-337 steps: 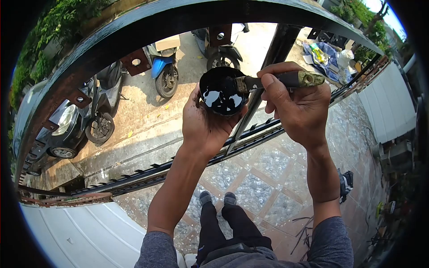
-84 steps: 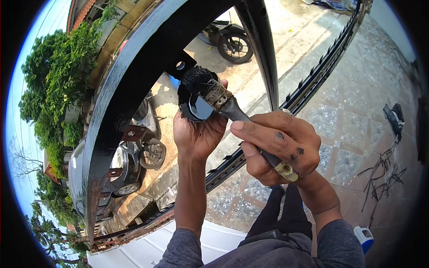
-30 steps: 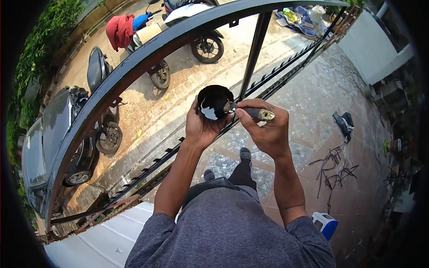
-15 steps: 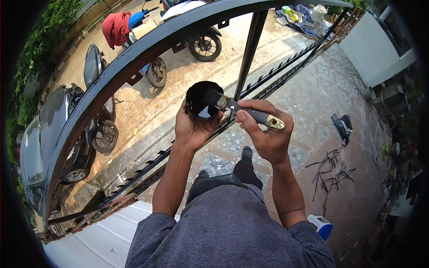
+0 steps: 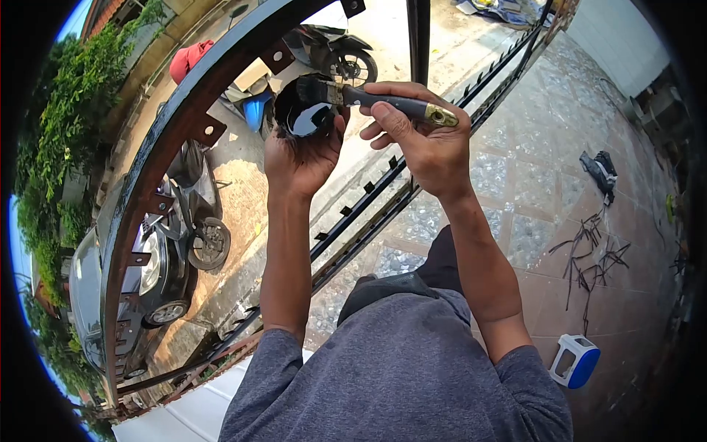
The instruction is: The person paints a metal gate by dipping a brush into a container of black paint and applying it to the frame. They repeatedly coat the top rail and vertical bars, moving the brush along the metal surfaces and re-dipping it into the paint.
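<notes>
My left hand (image 5: 305,166) is wrapped round a round cup of black paint (image 5: 305,121), its glossy dark contents facing up toward me. Between the thumb and fingers of my right hand (image 5: 423,140) is a paintbrush (image 5: 394,105) with a dark grey handle and a paint-smeared, yellowish end. Its dark bristles rest at the upper rim of the cup, and the metal band is smeared too. Just beyond both hands stands a black metal frame (image 5: 171,110) with a curved top bar and brown tabs. A toothed lower rail (image 5: 368,195) runs beneath my forearms.
Outside the frame stand motorbikes (image 5: 350,59) and a dark car (image 5: 155,272). On the tiled floor at right lie thin black strips (image 5: 589,254), a dark crumpled item (image 5: 600,173) and a blue-and-white stool (image 5: 576,361). White panelling (image 5: 618,37) rises at upper right.
The cup and brush have moved up and left, nearer the curved bar. The brush now lies flatter, its bristles at the cup's upper rim. My view has shifted too.
</notes>
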Demonstrator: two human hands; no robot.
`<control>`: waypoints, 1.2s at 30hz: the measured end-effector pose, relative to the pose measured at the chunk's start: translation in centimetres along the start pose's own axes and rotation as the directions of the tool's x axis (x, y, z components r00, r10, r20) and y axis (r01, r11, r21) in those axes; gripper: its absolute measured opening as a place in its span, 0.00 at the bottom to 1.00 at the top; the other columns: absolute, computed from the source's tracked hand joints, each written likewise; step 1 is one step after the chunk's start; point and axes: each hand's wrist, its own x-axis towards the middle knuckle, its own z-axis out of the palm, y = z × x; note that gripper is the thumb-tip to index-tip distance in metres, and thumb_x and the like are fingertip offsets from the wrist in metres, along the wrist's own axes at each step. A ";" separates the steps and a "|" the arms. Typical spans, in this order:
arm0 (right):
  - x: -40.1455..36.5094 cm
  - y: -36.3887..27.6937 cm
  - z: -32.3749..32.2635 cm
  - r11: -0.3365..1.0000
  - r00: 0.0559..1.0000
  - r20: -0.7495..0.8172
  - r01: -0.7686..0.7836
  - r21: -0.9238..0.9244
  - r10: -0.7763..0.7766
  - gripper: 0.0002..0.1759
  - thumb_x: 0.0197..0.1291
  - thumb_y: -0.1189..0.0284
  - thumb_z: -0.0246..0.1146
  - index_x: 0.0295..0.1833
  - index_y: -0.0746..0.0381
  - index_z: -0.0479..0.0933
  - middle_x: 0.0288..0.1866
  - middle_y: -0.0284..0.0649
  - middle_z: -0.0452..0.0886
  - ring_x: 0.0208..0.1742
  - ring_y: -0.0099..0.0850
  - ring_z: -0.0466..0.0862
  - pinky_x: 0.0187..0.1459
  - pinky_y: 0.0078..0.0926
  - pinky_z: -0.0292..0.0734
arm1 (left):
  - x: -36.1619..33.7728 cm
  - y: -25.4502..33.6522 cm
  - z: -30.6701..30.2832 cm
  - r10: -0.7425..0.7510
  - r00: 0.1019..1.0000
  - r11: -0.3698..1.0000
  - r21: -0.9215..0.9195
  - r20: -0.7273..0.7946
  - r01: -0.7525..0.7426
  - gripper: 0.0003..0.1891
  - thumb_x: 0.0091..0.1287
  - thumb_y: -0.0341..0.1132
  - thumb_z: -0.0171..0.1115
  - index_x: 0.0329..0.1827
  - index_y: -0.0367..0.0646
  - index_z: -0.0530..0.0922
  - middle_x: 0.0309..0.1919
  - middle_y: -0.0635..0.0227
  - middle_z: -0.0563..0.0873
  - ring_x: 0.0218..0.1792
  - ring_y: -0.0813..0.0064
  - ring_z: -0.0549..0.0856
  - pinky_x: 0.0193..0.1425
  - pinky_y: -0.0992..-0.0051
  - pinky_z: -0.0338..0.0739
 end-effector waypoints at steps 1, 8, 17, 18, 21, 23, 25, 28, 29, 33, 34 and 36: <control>0.4 0.5 0.1 0.999 1.000 0.005 0.004 0.041 -0.004 0.13 0.68 0.75 0.66 0.56 0.66 0.82 0.37 0.41 0.89 0.34 0.24 0.89 0.32 0.18 0.85 | 0.4 0.7 0.1 -0.003 1.000 1.000 0.015 -0.006 0.003 0.23 0.80 0.45 0.42 0.61 0.36 0.76 0.54 0.48 0.83 0.55 0.45 0.83 0.55 0.56 0.87; 2.7 3.4 0.1 0.960 0.992 0.035 0.107 0.258 -0.120 0.12 0.68 0.72 0.67 0.54 0.65 0.84 0.40 0.46 0.90 0.32 0.29 0.90 0.28 0.19 0.85 | 2.7 4.1 -0.3 -0.100 0.985 0.995 -0.016 0.142 0.103 0.24 0.80 0.44 0.42 0.64 0.32 0.73 0.57 0.44 0.80 0.58 0.43 0.79 0.57 0.56 0.86; 6.4 4.4 0.4 0.963 0.999 0.050 -0.033 0.267 0.020 0.13 0.68 0.75 0.65 0.54 0.70 0.83 0.42 0.45 0.89 0.33 0.28 0.88 0.31 0.22 0.82 | 3.2 4.0 0.6 -0.034 0.972 0.995 0.102 0.232 0.011 0.26 0.82 0.44 0.37 0.66 0.28 0.70 0.59 0.40 0.78 0.62 0.46 0.77 0.62 0.59 0.85; 6.7 4.4 0.6 0.956 0.999 0.032 -0.047 0.291 0.039 0.13 0.67 0.75 0.66 0.54 0.70 0.83 0.42 0.45 0.89 0.33 0.29 0.88 0.31 0.23 0.82 | 3.0 3.9 0.6 -0.016 0.976 0.995 0.099 0.215 -0.006 0.26 0.82 0.44 0.37 0.66 0.28 0.70 0.60 0.40 0.78 0.62 0.46 0.77 0.62 0.59 0.85; 7.5 4.2 0.5 0.941 0.997 -0.027 -0.053 0.335 0.066 0.13 0.67 0.75 0.66 0.54 0.70 0.83 0.42 0.47 0.89 0.34 0.30 0.89 0.30 0.23 0.83 | 2.6 3.4 1.0 -0.015 0.976 0.993 0.117 0.218 -0.010 0.27 0.82 0.44 0.37 0.68 0.26 0.68 0.61 0.39 0.76 0.62 0.46 0.78 0.63 0.60 0.85; 7.2 5.8 -0.4 0.919 0.999 -0.009 -0.042 0.391 0.049 0.14 0.67 0.75 0.66 0.55 0.70 0.83 0.42 0.47 0.88 0.33 0.31 0.89 0.30 0.23 0.83 | 2.6 3.6 1.6 -0.044 0.983 0.994 0.107 0.180 0.025 0.27 0.82 0.44 0.38 0.69 0.26 0.67 0.61 0.38 0.75 0.62 0.46 0.77 0.63 0.60 0.84; 6.7 5.8 -0.7 0.922 0.998 0.031 -0.060 0.382 0.052 0.14 0.67 0.76 0.65 0.55 0.70 0.83 0.43 0.47 0.88 0.33 0.32 0.89 0.30 0.23 0.83 | 2.6 3.9 1.7 -0.034 0.986 0.993 0.115 0.162 0.016 0.28 0.82 0.45 0.38 0.69 0.27 0.66 0.61 0.38 0.75 0.63 0.46 0.76 0.63 0.60 0.84; 6.2 4.5 0.8 0.936 1.000 -0.007 -0.024 0.352 0.029 0.13 0.68 0.75 0.63 0.54 0.70 0.83 0.43 0.46 0.88 0.33 0.31 0.89 0.30 0.23 0.84 | 2.7 4.3 1.0 -0.007 0.990 0.993 0.114 0.140 -0.010 0.28 0.82 0.46 0.39 0.69 0.28 0.67 0.61 0.38 0.75 0.63 0.45 0.76 0.62 0.59 0.84; 6.3 4.5 0.8 0.950 0.999 -0.035 0.016 0.311 -0.005 0.12 0.69 0.75 0.62 0.53 0.70 0.84 0.43 0.46 0.89 0.34 0.31 0.89 0.30 0.24 0.83 | 3.0 4.4 1.0 -0.027 0.991 0.996 0.087 0.128 0.016 0.27 0.81 0.45 0.39 0.69 0.29 0.67 0.62 0.39 0.75 0.63 0.44 0.77 0.61 0.58 0.85; 5.1 6.7 -0.5 0.941 0.983 -0.111 -0.107 0.321 0.149 0.11 0.70 0.75 0.60 0.47 0.69 0.85 0.40 0.49 0.88 0.32 0.37 0.88 0.32 0.29 0.83 | 3.3 4.7 0.1 -0.060 0.992 0.997 0.062 0.112 0.053 0.27 0.82 0.45 0.38 0.68 0.29 0.68 0.62 0.39 0.75 0.62 0.43 0.77 0.60 0.57 0.85; 5.2 7.2 -0.4 0.909 0.994 -0.081 -0.037 0.415 0.078 0.10 0.69 0.74 0.62 0.50 0.68 0.84 0.40 0.48 0.88 0.32 0.35 0.89 0.30 0.26 0.83 | 3.3 4.7 0.0 -0.062 0.991 0.996 0.065 0.118 0.054 0.27 0.81 0.45 0.39 0.68 0.29 0.68 0.62 0.39 0.75 0.62 0.43 0.77 0.61 0.57 0.85; 5.5 8.5 0.4 0.800 0.996 -0.050 0.085 0.594 -0.068 0.13 0.68 0.72 0.67 0.54 0.65 0.84 0.40 0.47 0.89 0.32 0.31 0.91 0.27 0.20 0.84 | 3.3 4.6 -0.3 -0.071 0.990 0.995 0.073 0.122 0.062 0.27 0.81 0.45 0.39 0.68 0.29 0.68 0.61 0.40 0.76 0.62 0.43 0.78 0.61 0.57 0.84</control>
